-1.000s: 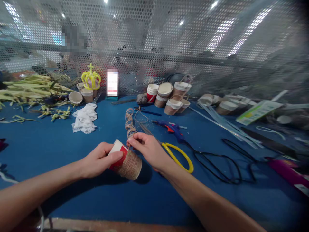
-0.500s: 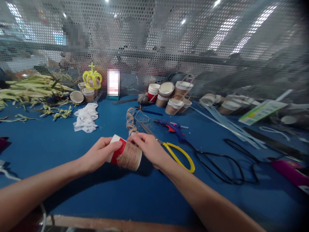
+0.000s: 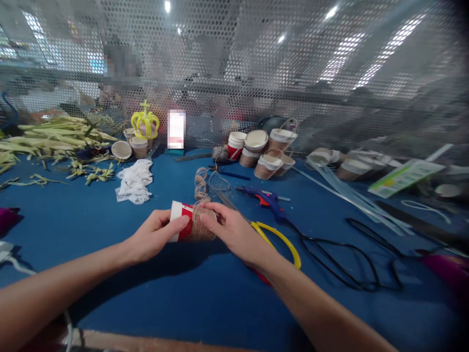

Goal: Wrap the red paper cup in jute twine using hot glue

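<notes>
- Being held almost level now, the paper cup (image 3: 186, 232) is no longer sloping down to the right as it was a second ago; the right hand (image 3: 234, 231) is being laid further over its wrapped end.
- It is being kept just above the middle of the blue tabletop (image 3: 146, 303), with its white rim being pointed left.
- By the left hand (image 3: 160, 233), the rim end is being gripped: the thumb is being pressed across the red band, the fingers are being curled behind.
- By the right hand, the base end is being clasped, thumb in front and fingers behind; whether a strand is also being pinched cannot be told.
- About half of the visible side is being covered by close turns of twine (image 3: 202, 232); the red band and white rim are being left bare.
- More cord is being supplied, it seems, by loose loops (image 3: 201, 184) just behind the cup.
- Nearby, the glue gun (image 3: 270, 204) and yellow-handled scissors (image 3: 296, 250) are being left unheld.
</notes>
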`<state>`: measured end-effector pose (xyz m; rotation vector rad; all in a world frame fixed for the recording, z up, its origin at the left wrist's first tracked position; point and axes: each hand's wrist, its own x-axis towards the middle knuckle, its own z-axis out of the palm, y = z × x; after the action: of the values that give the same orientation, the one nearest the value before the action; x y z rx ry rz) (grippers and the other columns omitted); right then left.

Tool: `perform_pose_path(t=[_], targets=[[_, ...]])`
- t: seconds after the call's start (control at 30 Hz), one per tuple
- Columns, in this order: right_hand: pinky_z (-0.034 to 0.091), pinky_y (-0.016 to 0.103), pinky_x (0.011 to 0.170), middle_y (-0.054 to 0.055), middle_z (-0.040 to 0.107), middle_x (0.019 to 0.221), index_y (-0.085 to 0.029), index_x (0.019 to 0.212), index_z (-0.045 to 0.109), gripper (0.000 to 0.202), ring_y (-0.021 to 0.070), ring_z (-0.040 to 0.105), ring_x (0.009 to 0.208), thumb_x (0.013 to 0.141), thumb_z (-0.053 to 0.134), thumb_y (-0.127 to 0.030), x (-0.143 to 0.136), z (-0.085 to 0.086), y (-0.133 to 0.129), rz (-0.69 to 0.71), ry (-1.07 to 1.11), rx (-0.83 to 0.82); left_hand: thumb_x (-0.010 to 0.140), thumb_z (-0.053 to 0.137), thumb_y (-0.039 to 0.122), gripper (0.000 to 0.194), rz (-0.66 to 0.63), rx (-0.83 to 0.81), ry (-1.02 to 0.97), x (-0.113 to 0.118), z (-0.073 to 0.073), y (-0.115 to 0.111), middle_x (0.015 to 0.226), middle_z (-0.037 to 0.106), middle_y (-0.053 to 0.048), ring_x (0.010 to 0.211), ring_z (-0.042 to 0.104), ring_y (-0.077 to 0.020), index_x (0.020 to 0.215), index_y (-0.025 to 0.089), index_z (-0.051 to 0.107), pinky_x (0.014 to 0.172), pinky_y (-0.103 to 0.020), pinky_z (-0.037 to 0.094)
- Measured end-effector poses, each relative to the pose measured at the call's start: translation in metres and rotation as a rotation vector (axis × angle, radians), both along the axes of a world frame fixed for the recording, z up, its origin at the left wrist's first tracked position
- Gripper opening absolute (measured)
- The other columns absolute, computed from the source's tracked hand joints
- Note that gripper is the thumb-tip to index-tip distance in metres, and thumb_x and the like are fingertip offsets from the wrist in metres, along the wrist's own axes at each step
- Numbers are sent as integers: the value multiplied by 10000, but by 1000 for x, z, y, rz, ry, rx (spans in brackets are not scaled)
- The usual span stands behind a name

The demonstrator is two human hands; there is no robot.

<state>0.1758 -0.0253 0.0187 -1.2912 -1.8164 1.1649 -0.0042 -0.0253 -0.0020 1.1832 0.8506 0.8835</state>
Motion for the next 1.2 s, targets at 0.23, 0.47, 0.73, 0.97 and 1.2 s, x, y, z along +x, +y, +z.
perform_pose_path(t=[0.23, 0.47, 0.73, 0.97, 1.2], targets=[[385, 401, 917, 116, 546, 1139, -157, 1107, 498, 468, 231, 513, 1052, 720, 610, -395, -4, -10, -2, 10, -85, 291, 587, 721, 301, 250, 32, -255, -154, 1, 7, 7, 666, 672, -22, 564, 575, -108, 751, 121, 667, 575, -202, 440], [350, 375, 954, 142, 512, 1147, -99, 1182, 464, 569, 219, 475, 1086, 714, 631, -378, -5, -9, -4, 98, -141, 369, 596, 698, 228, 186, 20, -127, -80, -2, 1, 7, 626, 628, 14, 534, 509, -70, 733, 118, 637, 527, -165, 378], [346, 382, 969, 95, 513, 1242, -184, 1115, 536, 418, 198, 490, 1111, 835, 413, -469, -4, -7, 0, 104, 209, -37, 617, 671, 264, 203, -94, -42, 90, -1, 2, 1, 643, 599, 0, 579, 511, -105, 730, 105, 616, 627, -228, 425], [449, 326, 846, 107, 629, 1013, -152, 916, 572, 235, 156, 593, 890, 843, 464, -349, -10, 3, 24, -27, 574, -332, 616, 693, 320, 263, -182, -74, 66, 2, 6, -5, 665, 636, -26, 604, 559, -132, 748, 97, 647, 640, -247, 450], [479, 288, 775, 103, 640, 930, -149, 756, 540, 212, 113, 613, 729, 884, 384, -216, -10, 18, 84, -130, 523, -399, 681, 651, 362, 285, -323, -46, 34, 2, 4, -8, 697, 653, -40, 627, 571, -129, 780, 95, 669, 639, -225, 450]])
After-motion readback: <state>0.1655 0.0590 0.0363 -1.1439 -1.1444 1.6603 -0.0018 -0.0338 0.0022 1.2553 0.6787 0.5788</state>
